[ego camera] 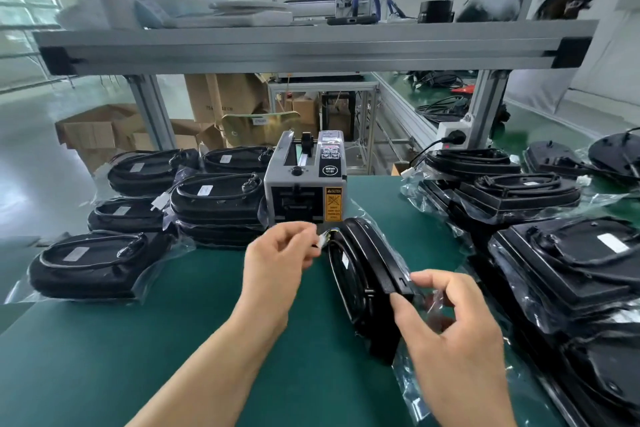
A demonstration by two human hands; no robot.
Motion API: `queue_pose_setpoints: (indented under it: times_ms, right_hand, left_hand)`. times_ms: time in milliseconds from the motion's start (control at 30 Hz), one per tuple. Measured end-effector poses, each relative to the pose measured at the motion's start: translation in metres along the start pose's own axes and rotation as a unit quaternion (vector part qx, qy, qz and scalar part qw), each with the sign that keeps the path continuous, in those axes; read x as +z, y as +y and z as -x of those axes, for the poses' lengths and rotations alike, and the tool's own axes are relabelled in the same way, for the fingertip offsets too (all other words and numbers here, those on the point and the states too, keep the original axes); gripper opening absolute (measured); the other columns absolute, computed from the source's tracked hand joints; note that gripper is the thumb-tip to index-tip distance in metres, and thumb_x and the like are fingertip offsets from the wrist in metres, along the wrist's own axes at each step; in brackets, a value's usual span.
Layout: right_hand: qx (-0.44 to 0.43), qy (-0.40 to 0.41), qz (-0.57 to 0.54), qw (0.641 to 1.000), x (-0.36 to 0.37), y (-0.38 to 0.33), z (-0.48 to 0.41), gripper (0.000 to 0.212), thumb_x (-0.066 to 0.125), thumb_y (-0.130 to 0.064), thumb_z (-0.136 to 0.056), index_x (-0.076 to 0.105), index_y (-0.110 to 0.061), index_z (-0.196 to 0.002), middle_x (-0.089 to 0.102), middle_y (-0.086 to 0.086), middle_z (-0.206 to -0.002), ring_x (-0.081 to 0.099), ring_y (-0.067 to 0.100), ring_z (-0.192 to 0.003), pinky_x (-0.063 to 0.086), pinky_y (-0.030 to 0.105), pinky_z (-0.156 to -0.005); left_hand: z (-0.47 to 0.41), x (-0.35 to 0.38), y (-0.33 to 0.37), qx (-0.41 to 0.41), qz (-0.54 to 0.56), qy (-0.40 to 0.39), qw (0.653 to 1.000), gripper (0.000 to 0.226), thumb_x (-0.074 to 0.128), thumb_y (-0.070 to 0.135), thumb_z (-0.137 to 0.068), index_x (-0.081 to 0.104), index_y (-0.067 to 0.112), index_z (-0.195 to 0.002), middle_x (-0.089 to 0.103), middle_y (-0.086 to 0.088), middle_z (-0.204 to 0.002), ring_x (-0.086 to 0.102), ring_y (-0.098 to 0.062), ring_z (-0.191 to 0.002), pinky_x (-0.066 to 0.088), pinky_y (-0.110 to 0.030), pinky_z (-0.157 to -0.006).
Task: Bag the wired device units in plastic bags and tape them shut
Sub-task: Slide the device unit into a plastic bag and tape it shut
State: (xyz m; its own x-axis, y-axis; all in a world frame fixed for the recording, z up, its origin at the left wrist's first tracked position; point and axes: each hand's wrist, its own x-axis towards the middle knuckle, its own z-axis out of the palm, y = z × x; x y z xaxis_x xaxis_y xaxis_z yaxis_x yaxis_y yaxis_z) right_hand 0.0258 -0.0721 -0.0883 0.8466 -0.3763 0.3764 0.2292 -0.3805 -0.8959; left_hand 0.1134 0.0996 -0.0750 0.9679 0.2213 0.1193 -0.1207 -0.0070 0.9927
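Centrally, left hand (273, 263) pinches the tilted unit's (367, 270) white plug (322, 239); right hand's (450, 333) grip pinches the bag (414, 388) at its corner.

Left hand (277, 262) pinches the connector (323, 240) while right hand (453, 326) grips the device unit (369, 274).

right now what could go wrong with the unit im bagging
1. The unit stands tilted on its edge, with the right hand at one corner; it may tip over.
2. The left hand pinches the white connector; a tug could strain it.
3. The plastic bag, bunched in the right hand, could snag.
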Motion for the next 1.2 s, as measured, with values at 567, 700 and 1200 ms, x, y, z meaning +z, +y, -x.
queue_pose_setpoints:
  times_ms: [567, 700, 1200]
  right_hand:
    - [-0.013, 0.001, -0.032, 0.999, 0.003, 0.008, 0.003, 0.034, 0.085, -0.012, -0.071, 0.067, -0.034, -0.09, 0.06, -0.019, -0.095, 0.06, 0.007, -0.079, 0.041, 0.002, -0.069]
    - [-0.011, -0.001, -0.027, 1.0, 0.001, 0.011, 0.002, 0.035, 0.086, -0.012, -0.071, 0.067, -0.034, -0.091, 0.06, -0.02, -0.098, 0.059, 0.009, -0.084, 0.041, 0.004, -0.072]
    - [0.047, -0.029, -0.069, 0.996, -0.002, 0.017, 0.003, 0.038, 0.082, -0.019, -0.074, 0.063, -0.045, -0.094, 0.068, -0.013, -0.09, 0.062, 0.005, -0.073, 0.051, 0.018, -0.065]
  left_hand:
    - [-0.101, 0.027, -0.001, -0.31, 0.215, 0.144, 0.915, 0.011, 0.066, 0.013, -0.091, 0.056, 0.016, -0.088, 0.057, 0.007, -0.051, 0.051, -0.001, -0.035, 0.034, -0.016, -0.038]
    - [-0.089, 0.025, 0.001, -0.25, 0.235, 0.167, 0.924, 0.017, 0.067, 0.009, -0.086, 0.055, 0.016, -0.077, 0.053, 0.007, -0.047, 0.046, -0.002, -0.036, 0.034, -0.016, -0.038]
    - [0.035, 0.023, 0.048, -0.037, -0.051, -0.271, 0.96, 0.013, 0.079, 0.014, -0.078, 0.071, 0.014, -0.068, 0.067, -0.005, -0.07, 0.058, -0.01, -0.065, 0.048, -0.015, -0.064]
